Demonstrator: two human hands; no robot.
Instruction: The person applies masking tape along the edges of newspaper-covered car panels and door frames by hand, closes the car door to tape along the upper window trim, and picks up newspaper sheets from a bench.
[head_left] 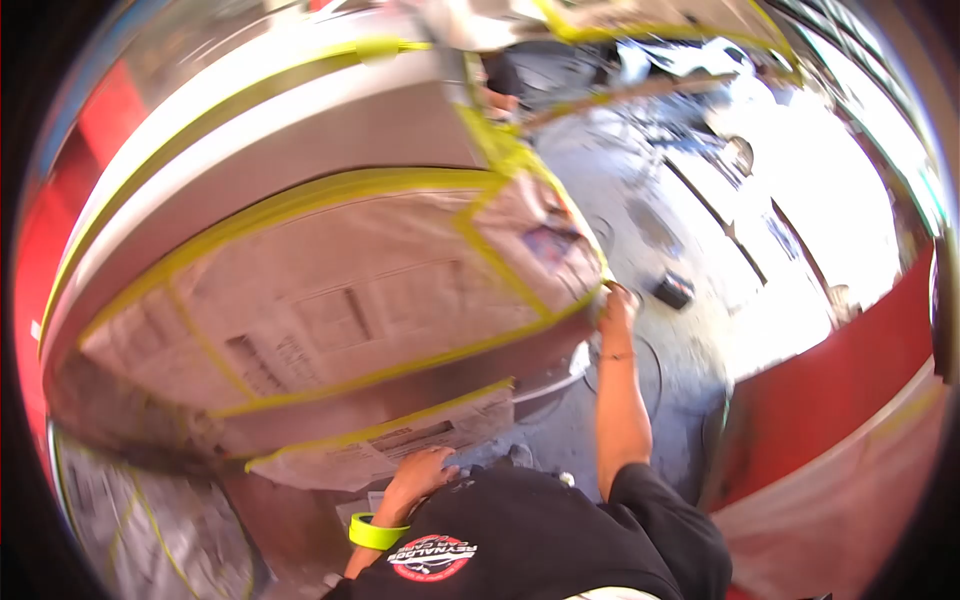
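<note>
A car's rear or front end is covered with masking paper [350,290] edged in yellow masking tape [330,190]. My right hand [618,305] reaches out to the panel's far right corner, fingers pinched at the end of the yellow tape there. The fingertips are partly hidden. My left hand [425,470] is low, near a lower strip of masking paper [400,440], its fingers loosely apart with nothing seen in them. Around my left wrist hangs a roll of yellow tape [375,532].
A small black box [672,289] lies on the grey floor beyond my right hand. A red panel [820,390] stands at right, with pale sheeting [850,500] below it. Another person's hand [503,101] shows past the car. Covered sheeting [150,520] is at lower left.
</note>
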